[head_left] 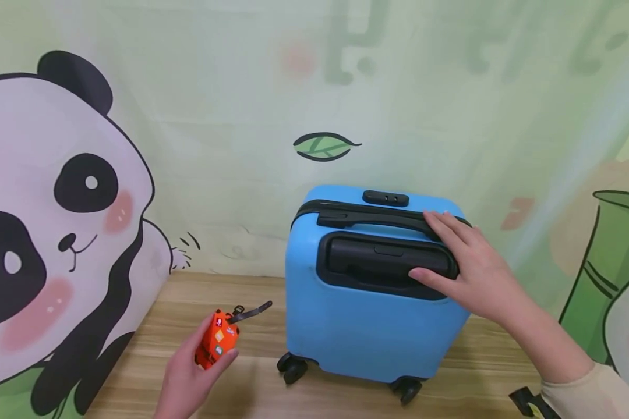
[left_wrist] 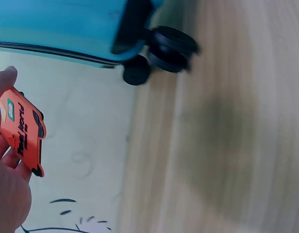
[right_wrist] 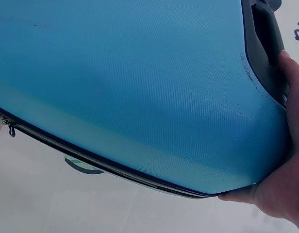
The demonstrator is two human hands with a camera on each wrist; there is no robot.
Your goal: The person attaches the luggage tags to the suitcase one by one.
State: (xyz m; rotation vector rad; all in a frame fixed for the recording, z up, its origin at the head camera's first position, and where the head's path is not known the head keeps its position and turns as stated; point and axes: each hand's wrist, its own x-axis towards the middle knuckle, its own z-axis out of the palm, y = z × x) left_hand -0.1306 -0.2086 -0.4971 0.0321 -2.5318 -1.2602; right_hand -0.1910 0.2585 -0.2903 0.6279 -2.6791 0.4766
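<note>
My left hand (head_left: 188,372) holds an orange luggage tag (head_left: 218,342), shaped like a small suitcase with sticker prints, between thumb and fingers. A black strap (head_left: 251,312) sticks out from its top toward the right. In the left wrist view, dark lettering shows on the tag (left_wrist: 23,128). To the right, a blue suitcase (head_left: 367,331) stands upright on its wheels. My right hand (head_left: 477,267) rests on its top right corner, fingers extended over the end of the black carry handle (head_left: 380,219) and thumb by the recessed black pull handle (head_left: 388,259).
A wood-grain surface (head_left: 262,384) lies under the suitcase. Behind hangs a pale green backdrop (head_left: 215,145) with a printed panda at left. A black item (head_left: 526,401) lies near the right sleeve. Black wheels (head_left: 293,368) jut out below the suitcase.
</note>
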